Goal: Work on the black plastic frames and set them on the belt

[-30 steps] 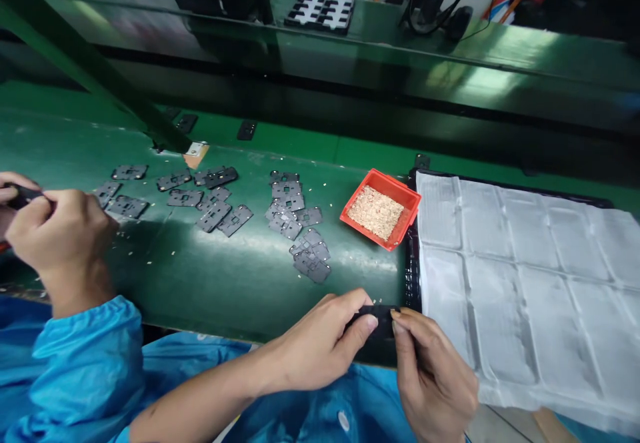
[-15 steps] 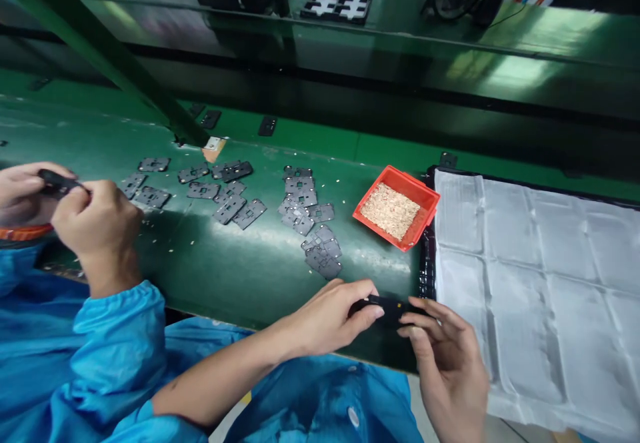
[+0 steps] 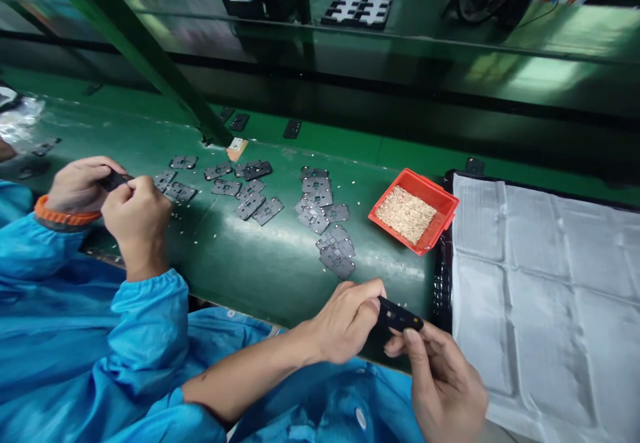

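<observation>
A flat black plastic part (image 3: pixel 399 315) with a small yellow spot is held between my two hands, above the bench's front edge. Around its left end, the fingers and thumb of my left hand (image 3: pixel 350 316) are closed. My right hand (image 3: pixel 445 370) pinches the other end between thumb and fingers. Several similar dark grey plates (image 3: pixel 320 196) lie in loose overlapping groups on the green bench. Just beyond my hands stands a red bin (image 3: pixel 440 203) part filled with small pale pieces.
At the right, a black tray (image 3: pixel 443 283) carries whitish sheet material with rectangular pockets (image 3: pixel 545 336). To my left a co-worker's hands (image 3: pixel 140 223) hold a dark part. A green post (image 3: pixel 165 76) slants down to the bench. More dark parts (image 3: pixel 293 128) lie along the back.
My right hand's fingers have closed on the right end of the black part, whose face is now tilted more toward me. The whole view has shifted, with bench items appearing farther right.
</observation>
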`<state>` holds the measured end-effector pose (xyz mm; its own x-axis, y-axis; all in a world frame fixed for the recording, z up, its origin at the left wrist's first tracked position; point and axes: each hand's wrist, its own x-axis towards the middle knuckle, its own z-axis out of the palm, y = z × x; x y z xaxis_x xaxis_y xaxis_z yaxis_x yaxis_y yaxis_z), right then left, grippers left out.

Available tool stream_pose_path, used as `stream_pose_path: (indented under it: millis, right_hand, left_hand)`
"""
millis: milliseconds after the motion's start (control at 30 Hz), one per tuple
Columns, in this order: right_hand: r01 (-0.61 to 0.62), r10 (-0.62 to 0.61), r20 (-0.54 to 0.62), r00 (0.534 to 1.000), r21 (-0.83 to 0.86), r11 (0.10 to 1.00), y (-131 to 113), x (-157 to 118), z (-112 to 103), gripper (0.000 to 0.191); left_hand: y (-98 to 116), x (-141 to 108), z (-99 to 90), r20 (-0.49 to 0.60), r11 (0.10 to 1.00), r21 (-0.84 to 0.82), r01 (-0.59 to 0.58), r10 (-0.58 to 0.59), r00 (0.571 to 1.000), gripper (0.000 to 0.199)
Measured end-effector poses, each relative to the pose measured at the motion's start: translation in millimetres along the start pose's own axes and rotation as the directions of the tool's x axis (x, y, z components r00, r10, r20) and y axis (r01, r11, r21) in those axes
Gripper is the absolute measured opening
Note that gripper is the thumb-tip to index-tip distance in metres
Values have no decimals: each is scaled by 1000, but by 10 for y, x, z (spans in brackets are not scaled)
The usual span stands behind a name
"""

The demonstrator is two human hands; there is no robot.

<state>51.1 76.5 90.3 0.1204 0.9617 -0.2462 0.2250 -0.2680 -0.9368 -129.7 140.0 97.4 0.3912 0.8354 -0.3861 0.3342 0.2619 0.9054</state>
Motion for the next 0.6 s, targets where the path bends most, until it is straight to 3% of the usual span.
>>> stream_pose_path:
  millis: [333,600]
  right_hand:
    - [-20,21,-33,999,34,999,3,-23,18,15]
    - [-174,170,46,984,92,980,17,49,-80,21]
  left_hand:
    - [19,10,-34,47,999,23,-22,21,999,19]
    - [89,7,-118,195,996,-89,16,2,981,14]
